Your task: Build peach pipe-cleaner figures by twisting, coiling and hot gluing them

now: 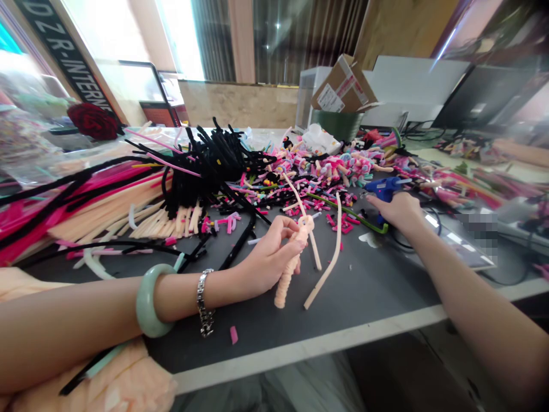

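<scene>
My left hand (281, 252) is closed around a peach coiled pipe cleaner piece (282, 289). Its ribbed lower end sticks out below the fingers, and a rounded, curled end shows above them. On the right, my right hand (401, 213) is at a blue glue gun (383, 186), thumb side across it; the other fingers are partly hidden. A bent peach pipe cleaner (332, 260) lies on the dark tabletop beside the coiled piece. Another thin peach strip (316, 252) lies just behind it.
Black pipe cleaners (223, 157) form a bundle at the back, near long peach strips (98, 212). Many small pink cut pieces (343, 220) are scattered about. A cardboard box (345, 86) stands behind. A flat pad (458, 243) and cables lie at right.
</scene>
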### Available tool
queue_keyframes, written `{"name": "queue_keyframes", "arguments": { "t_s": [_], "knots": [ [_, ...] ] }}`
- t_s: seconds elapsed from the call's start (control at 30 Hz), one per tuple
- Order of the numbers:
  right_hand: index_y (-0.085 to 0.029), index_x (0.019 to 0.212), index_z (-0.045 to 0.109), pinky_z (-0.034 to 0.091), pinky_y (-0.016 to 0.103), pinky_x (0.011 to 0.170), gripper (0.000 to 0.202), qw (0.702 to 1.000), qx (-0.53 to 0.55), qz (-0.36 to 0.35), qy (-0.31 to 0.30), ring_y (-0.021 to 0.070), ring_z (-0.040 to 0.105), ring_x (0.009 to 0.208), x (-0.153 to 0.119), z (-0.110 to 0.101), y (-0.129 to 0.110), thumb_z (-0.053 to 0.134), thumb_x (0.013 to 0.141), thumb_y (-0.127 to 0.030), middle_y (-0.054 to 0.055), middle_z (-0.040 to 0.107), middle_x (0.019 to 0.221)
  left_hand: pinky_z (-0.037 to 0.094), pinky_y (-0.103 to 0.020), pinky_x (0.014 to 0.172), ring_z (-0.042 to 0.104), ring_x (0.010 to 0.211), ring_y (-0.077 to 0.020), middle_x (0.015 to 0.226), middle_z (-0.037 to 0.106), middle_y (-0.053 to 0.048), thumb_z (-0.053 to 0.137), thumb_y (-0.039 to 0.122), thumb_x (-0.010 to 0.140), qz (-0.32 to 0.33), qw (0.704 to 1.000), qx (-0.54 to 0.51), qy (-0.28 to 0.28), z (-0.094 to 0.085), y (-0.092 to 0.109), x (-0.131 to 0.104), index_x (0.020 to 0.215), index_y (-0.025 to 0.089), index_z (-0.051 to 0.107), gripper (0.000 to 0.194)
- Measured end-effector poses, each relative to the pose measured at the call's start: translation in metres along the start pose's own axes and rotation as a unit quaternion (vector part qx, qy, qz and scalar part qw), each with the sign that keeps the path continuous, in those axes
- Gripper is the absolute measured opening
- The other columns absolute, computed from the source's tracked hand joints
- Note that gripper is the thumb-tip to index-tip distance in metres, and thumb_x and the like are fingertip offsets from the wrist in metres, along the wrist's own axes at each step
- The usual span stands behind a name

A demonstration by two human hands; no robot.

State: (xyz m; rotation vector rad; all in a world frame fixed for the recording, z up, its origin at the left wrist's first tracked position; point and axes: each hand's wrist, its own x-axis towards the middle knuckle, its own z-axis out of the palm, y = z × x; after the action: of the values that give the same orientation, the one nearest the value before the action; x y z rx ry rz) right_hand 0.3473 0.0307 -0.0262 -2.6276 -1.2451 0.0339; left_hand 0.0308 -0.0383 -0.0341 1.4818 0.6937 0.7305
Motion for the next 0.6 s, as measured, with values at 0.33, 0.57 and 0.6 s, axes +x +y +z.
{"name": "queue_keyframes", "arguments": {
  "t_s": [0.33, 0.57, 0.6],
  "knots": [
    [-0.013, 0.118, 0.056, 0.051, 0.040, 0.084, 0.036, 1.000, -0.003, -0.020, -0.004, 0.0212, 0.060, 0.102, -0.0068, -0.0044, -0.0013, 0.058, 0.088, -0.033, 0.011, 0.059, 0.118, 0.039, -0.012, 0.041, 0.052, 0.051, -0.0034, 0.081, 0.048, 0.005, 0.047, 0.034, 0.090, 0.020, 1.000, 0.006, 0.004, -0.0009, -0.0042, 0.0018, 0.095, 0.022, 0.034, 0.018],
    [-0.013, 0.118, 0.056, 0.051, 0.040, 0.084, 0.036, 1.000, -0.008, -0.015, -0.003, 0.0211, 0.060, 0.102, -0.0083, -0.0044, -0.0035, 0.058, 0.088, -0.033, 0.011, 0.058, 0.118, 0.038, -0.012, 0.040, 0.052, 0.051, -0.0032, 0.083, 0.049, 0.004, 0.047, 0.033, 0.090, 0.018, 1.000, 0.004, 0.006, 0.0002, -0.0036, 0.0007, 0.095, 0.022, 0.034, 0.018],
    [-0.013, 0.118, 0.056, 0.051, 0.040, 0.084, 0.036, 1.000, -0.008, -0.012, -0.003, 0.0211, 0.060, 0.102, -0.0080, -0.0039, -0.0037, 0.058, 0.089, -0.033, 0.011, 0.058, 0.119, 0.038, -0.012, 0.039, 0.052, 0.050, -0.0032, 0.082, 0.049, 0.004, 0.047, 0.033, 0.090, 0.018, 1.000, 0.005, 0.006, 0.0001, -0.0035, 0.0006, 0.095, 0.022, 0.034, 0.018]
  ]
}}
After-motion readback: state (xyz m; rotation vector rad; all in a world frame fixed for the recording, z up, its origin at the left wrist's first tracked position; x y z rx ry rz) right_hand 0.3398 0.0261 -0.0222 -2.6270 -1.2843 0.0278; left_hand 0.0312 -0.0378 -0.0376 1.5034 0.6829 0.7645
